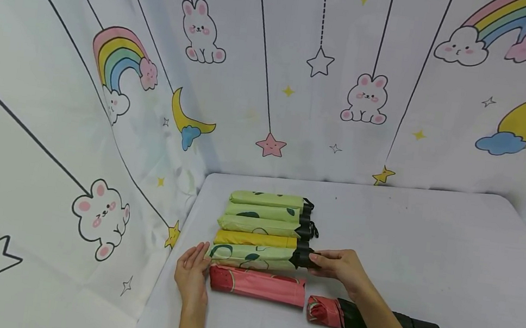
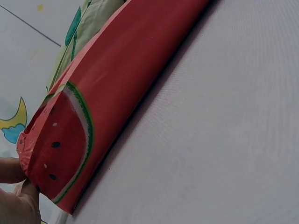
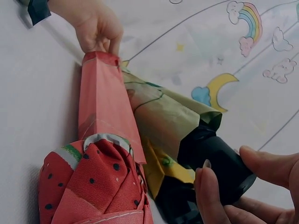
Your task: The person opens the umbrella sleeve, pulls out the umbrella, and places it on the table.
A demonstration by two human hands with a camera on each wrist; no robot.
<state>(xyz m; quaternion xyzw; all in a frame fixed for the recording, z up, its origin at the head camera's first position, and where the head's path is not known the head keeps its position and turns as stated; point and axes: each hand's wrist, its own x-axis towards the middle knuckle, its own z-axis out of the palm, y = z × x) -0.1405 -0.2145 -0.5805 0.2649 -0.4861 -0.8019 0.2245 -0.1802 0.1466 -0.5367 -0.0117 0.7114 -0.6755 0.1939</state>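
A folded pale green umbrella with leaf prints (image 1: 251,255) lies with its black handle (image 3: 219,163) towards my right hand (image 1: 341,269). The right thumb and fingers pinch that handle at its end. At the other end, my left hand (image 1: 192,273) stands with its fingers extended, fingertips right at the green umbrella's tip and beside the end of a red watermelon-print umbrella sleeve (image 1: 258,285). This sleeve lies flat just in front of the green umbrella; its printed end (image 2: 65,144) fills much of the left wrist view.
Behind the green umbrella lie a yellow umbrella (image 1: 253,240) and several more green ones (image 1: 262,211), side by side. A folded watermelon-print umbrella (image 1: 324,309) with a black handle and strap lies in front, partly under my right forearm. White cartoon-print cloth (image 1: 254,75) hangs behind the white table (image 1: 430,250).
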